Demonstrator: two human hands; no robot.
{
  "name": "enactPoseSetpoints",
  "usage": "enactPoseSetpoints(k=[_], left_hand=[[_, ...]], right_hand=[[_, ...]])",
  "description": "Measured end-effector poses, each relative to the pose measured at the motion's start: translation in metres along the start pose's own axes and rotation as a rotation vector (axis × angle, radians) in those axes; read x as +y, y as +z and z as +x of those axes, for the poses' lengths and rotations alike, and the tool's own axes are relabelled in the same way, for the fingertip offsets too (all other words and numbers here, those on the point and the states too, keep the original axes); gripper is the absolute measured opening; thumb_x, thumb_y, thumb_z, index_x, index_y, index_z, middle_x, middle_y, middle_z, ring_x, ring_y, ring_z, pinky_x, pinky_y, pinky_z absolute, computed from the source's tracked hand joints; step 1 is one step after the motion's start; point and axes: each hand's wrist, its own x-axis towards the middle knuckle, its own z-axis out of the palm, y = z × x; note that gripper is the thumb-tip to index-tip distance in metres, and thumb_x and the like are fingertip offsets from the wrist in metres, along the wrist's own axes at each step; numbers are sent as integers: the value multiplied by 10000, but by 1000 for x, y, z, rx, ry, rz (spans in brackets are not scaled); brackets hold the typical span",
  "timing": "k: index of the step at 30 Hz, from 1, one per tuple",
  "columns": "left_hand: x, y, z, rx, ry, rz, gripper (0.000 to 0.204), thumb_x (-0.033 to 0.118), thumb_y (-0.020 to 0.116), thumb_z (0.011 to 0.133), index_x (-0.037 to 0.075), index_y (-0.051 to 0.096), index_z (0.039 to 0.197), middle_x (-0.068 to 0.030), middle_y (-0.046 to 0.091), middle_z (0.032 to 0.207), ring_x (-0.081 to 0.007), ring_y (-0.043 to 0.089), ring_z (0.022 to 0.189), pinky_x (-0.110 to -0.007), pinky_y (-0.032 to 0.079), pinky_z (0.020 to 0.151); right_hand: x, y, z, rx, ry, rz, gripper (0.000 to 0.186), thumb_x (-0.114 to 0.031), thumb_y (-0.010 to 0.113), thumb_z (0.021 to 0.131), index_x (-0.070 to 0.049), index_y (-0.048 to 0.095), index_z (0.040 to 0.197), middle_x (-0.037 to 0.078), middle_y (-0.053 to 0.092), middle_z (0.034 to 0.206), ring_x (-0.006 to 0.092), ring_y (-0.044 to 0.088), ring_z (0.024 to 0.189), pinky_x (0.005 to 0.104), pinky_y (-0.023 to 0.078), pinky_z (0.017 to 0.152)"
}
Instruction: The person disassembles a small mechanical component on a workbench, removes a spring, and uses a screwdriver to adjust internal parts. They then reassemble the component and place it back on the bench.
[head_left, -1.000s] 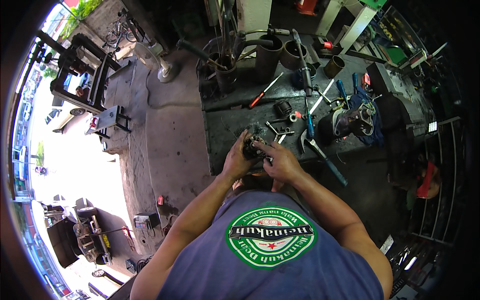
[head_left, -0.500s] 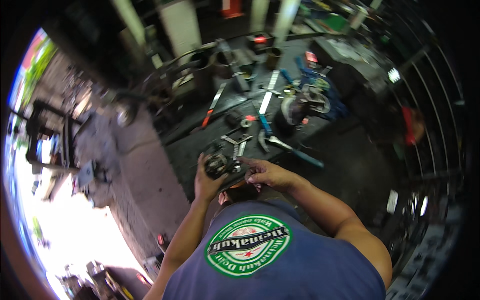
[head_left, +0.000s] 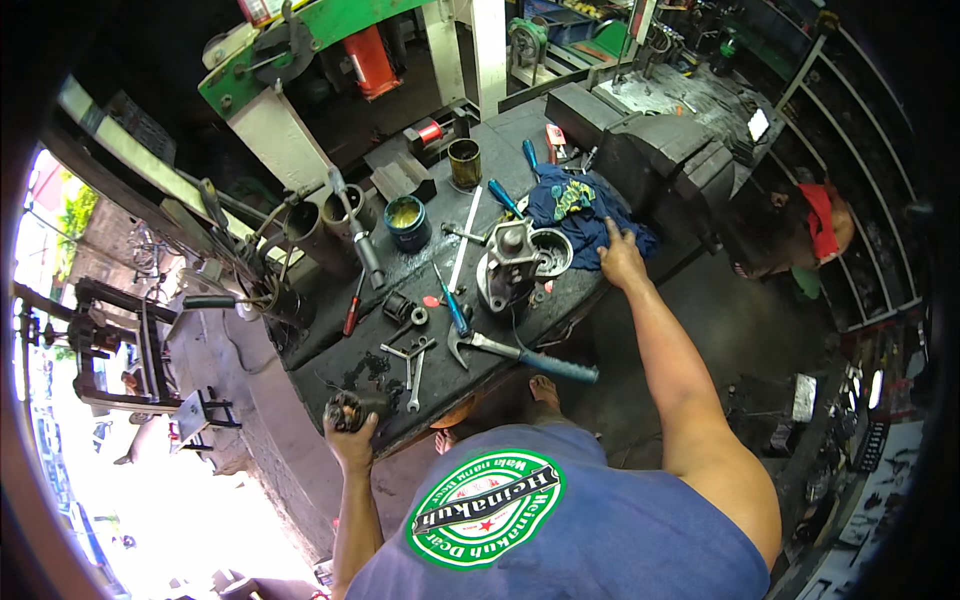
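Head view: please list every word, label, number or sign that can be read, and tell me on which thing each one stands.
Blue-grey shirt: round green-and-white badge with a black band; its larger lettering is readable, but I do not copy printed words.
Blue cloth: yellow-green print, too small to make out.
Red-and-white packet: any print on it is too small to read.

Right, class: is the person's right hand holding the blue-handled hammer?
No, the right hand is at the dark blue cloth, while the hammer lies apart from it.
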Motion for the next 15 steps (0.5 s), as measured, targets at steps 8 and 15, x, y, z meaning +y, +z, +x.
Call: enactPoseSetpoints(k=[8,15], left_hand=[[96,34,-99,146,65,-279,740,48,987,795,2,625,1440,-106,728,1301,-247,729,1166,-413,606,1067],[192,150,-114,-175,66,-666,924,335,924,885,-2,482,1624,-217,598,1613,-325,622,1445,-501,460,1265]], right_hand=[[41,40,67,102,-369,58,267,-158,850,947,-18,704,1121,255,659,1183,501,695,1142,573,576,987],[41,-41,-16,146,-633,369,795,-76,935,820,-46,564,1522,228,644,1440,438,644,1352,490,557,1112]])
